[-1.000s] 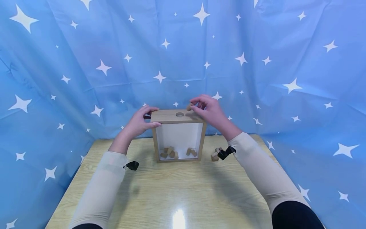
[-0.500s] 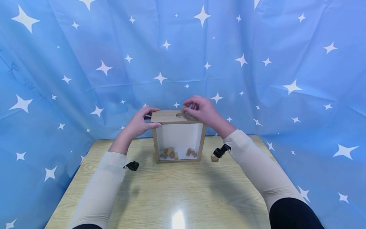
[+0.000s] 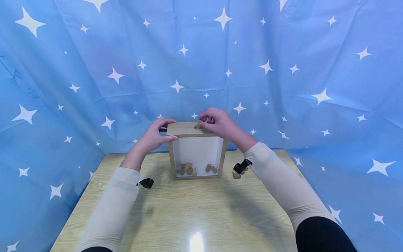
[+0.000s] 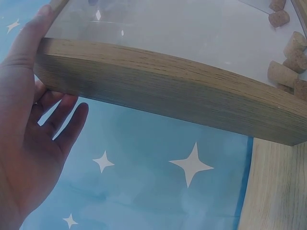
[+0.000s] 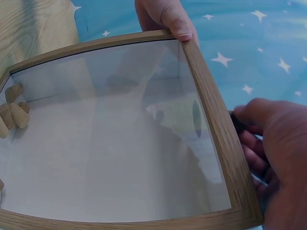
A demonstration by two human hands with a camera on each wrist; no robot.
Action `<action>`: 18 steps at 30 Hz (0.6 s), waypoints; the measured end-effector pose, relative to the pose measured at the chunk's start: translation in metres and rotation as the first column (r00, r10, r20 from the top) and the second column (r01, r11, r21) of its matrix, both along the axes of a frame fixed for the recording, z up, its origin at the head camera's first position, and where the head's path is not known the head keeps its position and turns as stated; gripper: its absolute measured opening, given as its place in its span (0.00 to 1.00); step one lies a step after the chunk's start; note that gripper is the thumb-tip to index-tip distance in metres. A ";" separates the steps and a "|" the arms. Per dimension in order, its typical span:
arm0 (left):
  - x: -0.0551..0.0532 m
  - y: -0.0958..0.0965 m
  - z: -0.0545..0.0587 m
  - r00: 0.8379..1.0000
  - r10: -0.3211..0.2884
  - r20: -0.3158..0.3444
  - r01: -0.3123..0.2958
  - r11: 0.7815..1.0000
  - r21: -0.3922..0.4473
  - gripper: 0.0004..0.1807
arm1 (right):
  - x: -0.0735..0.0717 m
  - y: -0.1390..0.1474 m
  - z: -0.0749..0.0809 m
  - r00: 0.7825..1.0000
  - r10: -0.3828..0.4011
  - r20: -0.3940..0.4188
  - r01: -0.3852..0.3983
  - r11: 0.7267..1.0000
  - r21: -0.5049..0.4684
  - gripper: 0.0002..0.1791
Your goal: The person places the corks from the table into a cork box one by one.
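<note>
A wooden-framed box (image 3: 182, 130) with a clear front and white back stands upright on the table, a round hole in its top. My left hand (image 3: 153, 135) grips its upper left corner, thumb on the front edge and fingers behind. Over the hole, my right hand (image 3: 221, 123) pinches a cork (image 3: 199, 124) between thumb and fingers. That cork's lower end is at the opening; how far it reaches in cannot be told. Several corks (image 3: 189, 170) lie along the box's floor, and the left wrist view shows a cork (image 4: 279, 19) behind the clear front.
More corks (image 3: 237, 175) lie on the table right of the box, partly hidden by the right wrist strap (image 3: 242, 166). The wood-grain table (image 3: 189, 210) extends in front of the box. A blue star-patterned curtain (image 3: 201, 52) hangs behind and at both sides.
My right hand has moved left and slightly down, bringing its cork from right of the hole to the opening. My left hand and the box have stayed put.
</note>
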State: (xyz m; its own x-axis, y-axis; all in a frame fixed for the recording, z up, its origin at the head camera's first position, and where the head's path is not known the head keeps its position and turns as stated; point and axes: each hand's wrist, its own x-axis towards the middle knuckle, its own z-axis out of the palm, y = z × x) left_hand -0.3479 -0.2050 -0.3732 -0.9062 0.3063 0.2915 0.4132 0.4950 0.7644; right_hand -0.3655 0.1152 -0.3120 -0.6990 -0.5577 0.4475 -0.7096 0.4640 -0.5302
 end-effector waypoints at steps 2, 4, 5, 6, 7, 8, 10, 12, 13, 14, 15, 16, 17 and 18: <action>0.000 0.000 0.000 1.000 -0.001 0.003 0.001 1.000 0.002 0.42 | 0.000 0.000 -0.001 1.000 0.003 0.003 -0.003 1.000 0.003 0.11; -0.001 0.001 -0.001 1.000 -0.004 0.002 0.004 1.000 0.005 0.42 | 0.000 0.001 -0.002 1.000 0.008 -0.004 -0.008 1.000 0.006 0.12; -0.002 0.001 -0.001 1.000 -0.005 0.000 0.005 1.000 0.006 0.42 | 0.000 0.001 -0.002 1.000 0.011 -0.008 -0.011 1.000 0.006 0.12; -0.002 0.001 -0.001 1.000 -0.006 -0.003 0.006 1.000 0.005 0.43 | 0.000 0.001 -0.002 1.000 0.012 -0.012 -0.012 1.000 0.004 0.12; -0.002 0.001 -0.001 1.000 -0.007 -0.006 0.007 1.000 0.004 0.43 | 0.000 0.002 -0.003 1.000 0.015 -0.017 -0.015 1.000 0.000 0.12; -0.002 0.001 -0.002 1.000 -0.008 -0.010 0.008 1.000 0.002 0.43 | -0.001 0.002 -0.003 1.000 0.017 -0.022 -0.018 1.000 -0.004 0.13; -0.003 0.001 -0.002 1.000 -0.008 -0.017 0.008 1.000 -0.001 0.43 | -0.001 0.002 -0.004 0.999 0.019 -0.028 -0.020 1.000 -0.016 0.12; -0.003 0.001 -0.003 1.000 -0.008 -0.020 0.008 1.000 -0.004 0.43 | -0.002 0.003 -0.005 0.999 0.016 -0.034 -0.017 1.000 -0.026 0.11; -0.003 0.001 -0.003 1.000 -0.010 -0.019 0.010 1.000 -0.006 0.43 | -0.002 0.004 -0.005 0.999 0.014 -0.037 -0.016 0.999 -0.031 0.11; -0.002 0.001 -0.003 1.000 -0.011 -0.019 0.011 1.000 -0.007 0.43 | -0.002 0.004 -0.006 0.999 0.011 -0.038 -0.012 0.999 -0.035 0.10; -0.002 0.001 -0.003 1.000 -0.007 -0.017 0.007 1.000 -0.003 0.44 | -0.002 0.005 -0.006 0.999 0.008 -0.039 -0.010 0.999 -0.038 0.09; -0.001 0.001 -0.002 1.000 -0.008 -0.015 0.008 1.000 0.000 0.43 | -0.002 0.005 -0.007 0.999 0.006 -0.040 -0.007 0.999 -0.039 0.09; -0.001 0.000 -0.002 1.000 -0.007 -0.013 0.007 1.000 0.002 0.43 | -0.002 0.006 -0.007 0.999 0.003 -0.039 -0.005 0.999 -0.039 0.08; -0.001 0.000 -0.002 1.000 -0.007 -0.012 0.007 1.000 -0.001 0.43 | -0.002 0.007 -0.007 0.999 0.003 -0.035 -0.004 0.999 -0.044 0.08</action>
